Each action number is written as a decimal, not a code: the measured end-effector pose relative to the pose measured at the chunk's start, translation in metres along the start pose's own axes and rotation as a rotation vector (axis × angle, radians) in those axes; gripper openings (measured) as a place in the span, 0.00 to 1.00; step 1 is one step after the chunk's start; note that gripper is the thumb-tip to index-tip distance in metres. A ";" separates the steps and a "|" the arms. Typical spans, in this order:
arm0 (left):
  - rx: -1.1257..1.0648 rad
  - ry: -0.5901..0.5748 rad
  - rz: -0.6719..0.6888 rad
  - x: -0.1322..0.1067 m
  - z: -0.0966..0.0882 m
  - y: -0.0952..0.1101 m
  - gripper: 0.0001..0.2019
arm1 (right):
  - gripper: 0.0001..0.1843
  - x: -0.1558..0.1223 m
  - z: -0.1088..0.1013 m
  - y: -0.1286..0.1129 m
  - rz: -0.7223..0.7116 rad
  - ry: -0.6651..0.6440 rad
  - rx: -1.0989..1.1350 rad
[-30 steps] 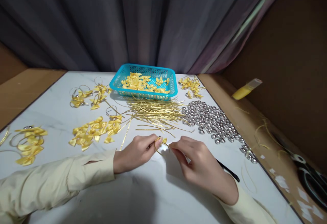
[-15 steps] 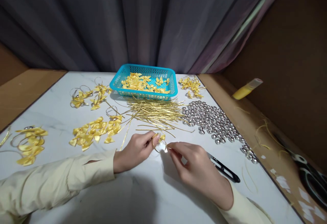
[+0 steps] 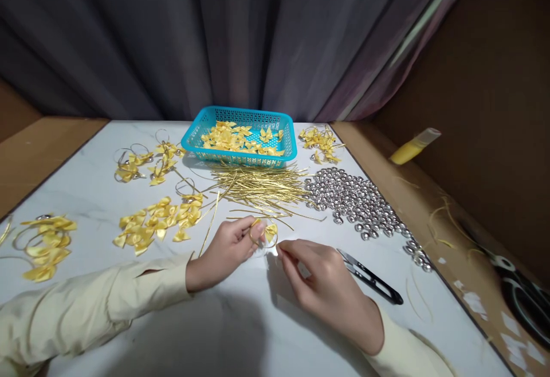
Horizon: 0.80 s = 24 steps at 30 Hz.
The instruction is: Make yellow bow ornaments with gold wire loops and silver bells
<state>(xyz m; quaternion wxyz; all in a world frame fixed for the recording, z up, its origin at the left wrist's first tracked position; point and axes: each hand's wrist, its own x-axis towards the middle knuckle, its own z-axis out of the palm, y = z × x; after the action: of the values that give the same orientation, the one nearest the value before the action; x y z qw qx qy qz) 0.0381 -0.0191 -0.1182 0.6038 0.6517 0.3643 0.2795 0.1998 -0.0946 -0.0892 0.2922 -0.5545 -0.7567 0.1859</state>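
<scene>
Between the thumb and forefinger of my left hand (image 3: 230, 249) is a small yellow ribbon bow (image 3: 270, 232) with a gold wire (image 3: 275, 240) curved into a loop around it. My right hand (image 3: 329, 282) is closed in a pinch at the right side of that loop, on the wire; its very tips are small in view. Both hands are just above the white table, fingertips close together. Beside my right hand lies a pair of black-handled thread snips (image 3: 373, 282), partly covered by the hand.
A blue basket (image 3: 238, 154) of yellow bows stands at the back. Before it lie a heap of gold wires (image 3: 260, 185) and many silver bells or beads (image 3: 356, 202). Loose bows (image 3: 148, 222) and looped bows (image 3: 49, 245) lie left. Large scissors (image 3: 522, 302) rest beyond the right edge.
The bow and loop have turned in my left fingers, so more of the bow shows. My right hand has shifted slightly left, still pinched, and more of the snips' blades shows.
</scene>
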 end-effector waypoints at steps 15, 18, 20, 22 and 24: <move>-0.127 -0.023 -0.051 0.000 0.001 0.001 0.20 | 0.13 0.001 0.001 -0.001 -0.023 0.029 -0.014; -0.133 -0.019 -0.052 0.000 0.001 0.001 0.20 | 0.13 0.001 0.001 0.000 -0.015 0.030 -0.006; -0.133 -0.014 -0.050 0.000 0.001 0.001 0.19 | 0.13 0.000 0.001 -0.001 -0.012 0.030 0.001; -0.136 -0.012 -0.044 0.000 0.001 0.001 0.19 | 0.13 0.001 0.001 -0.001 -0.017 0.040 0.003; -0.144 -0.014 -0.043 0.000 0.001 0.001 0.19 | 0.13 0.002 0.001 -0.002 -0.017 0.047 0.001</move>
<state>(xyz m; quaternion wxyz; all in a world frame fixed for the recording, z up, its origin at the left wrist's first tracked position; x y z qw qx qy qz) 0.0389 -0.0194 -0.1174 0.6574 0.6005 0.3531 0.2873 0.1976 -0.0937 -0.0885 0.3116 -0.5521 -0.7542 0.1709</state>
